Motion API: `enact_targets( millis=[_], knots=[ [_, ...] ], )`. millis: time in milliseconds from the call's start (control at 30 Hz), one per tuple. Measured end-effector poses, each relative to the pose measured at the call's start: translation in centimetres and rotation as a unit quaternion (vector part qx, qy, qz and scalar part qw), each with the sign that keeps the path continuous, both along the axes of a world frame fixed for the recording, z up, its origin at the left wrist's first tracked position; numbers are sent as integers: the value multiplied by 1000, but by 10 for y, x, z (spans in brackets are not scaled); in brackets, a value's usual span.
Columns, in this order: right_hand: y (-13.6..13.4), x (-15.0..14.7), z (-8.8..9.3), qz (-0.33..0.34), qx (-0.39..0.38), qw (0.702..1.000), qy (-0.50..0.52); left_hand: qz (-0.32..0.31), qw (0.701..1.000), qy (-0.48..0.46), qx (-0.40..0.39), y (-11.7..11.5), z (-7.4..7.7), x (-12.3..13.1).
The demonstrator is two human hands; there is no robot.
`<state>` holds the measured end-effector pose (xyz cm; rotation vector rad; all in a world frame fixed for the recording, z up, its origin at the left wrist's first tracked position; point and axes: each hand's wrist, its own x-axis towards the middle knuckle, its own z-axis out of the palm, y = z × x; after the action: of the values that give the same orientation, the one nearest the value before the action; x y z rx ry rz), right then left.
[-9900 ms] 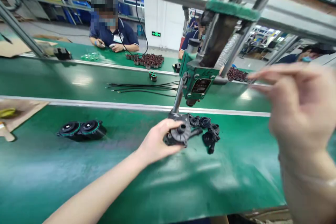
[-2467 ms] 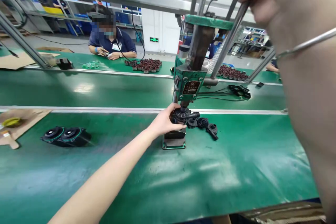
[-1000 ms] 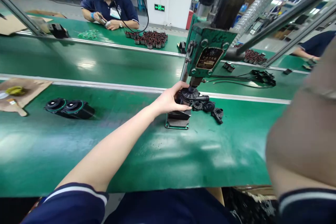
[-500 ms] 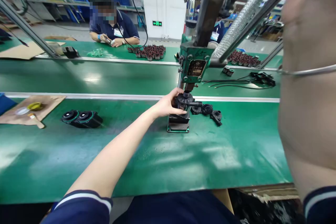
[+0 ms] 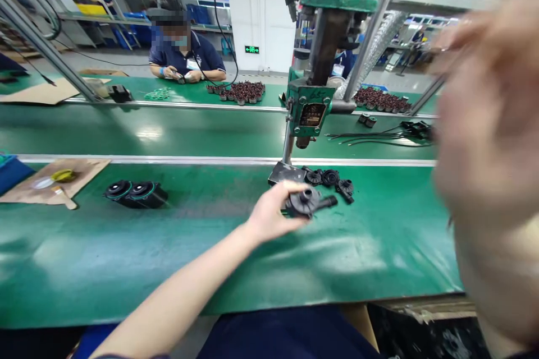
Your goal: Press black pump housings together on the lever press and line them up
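Observation:
My left hand (image 5: pixel 275 210) is closed round a black plastic pump (image 5: pixel 304 202) with a round cap and a side spout. It holds the pump above the bench, in front of the base (image 5: pixel 288 173) of a green hand press (image 5: pixel 311 105). The press ram stands raised over the bare base. Large and blurred at the right edge is my right hand (image 5: pixel 484 101), close to the camera; its fingers are smeared by motion. Several black pump covers (image 5: pixel 330 178) lie just right of the press base.
Two black pump bodies with green rings (image 5: pixel 145 193) stand on the left of the green bench (image 5: pixel 236 269). Farther left, a brush (image 5: pixel 65 198) and a yellow dish (image 5: pixel 63 175) lie on cardboard. Across the bench a co-worker (image 5: pixel 189 56) handles a part near copper-wound pieces (image 5: pixel 242 92).
My left hand has drawn the pump off the press base toward me. The press ram has risen, and my right hand has come down from the upper right.

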<state>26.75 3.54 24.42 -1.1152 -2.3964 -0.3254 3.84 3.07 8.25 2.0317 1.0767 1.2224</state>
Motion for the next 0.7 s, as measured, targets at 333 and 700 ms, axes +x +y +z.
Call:
enact_targets(
  millis=[333,700],
  knots=[
    [-70,9,-221,30,45,998,13,-30,996,32,-81,-62,-103,81],
    [43,235,-222,-335,16,942,-31,-9,940,338,46,58,13,-10]
  ],
)
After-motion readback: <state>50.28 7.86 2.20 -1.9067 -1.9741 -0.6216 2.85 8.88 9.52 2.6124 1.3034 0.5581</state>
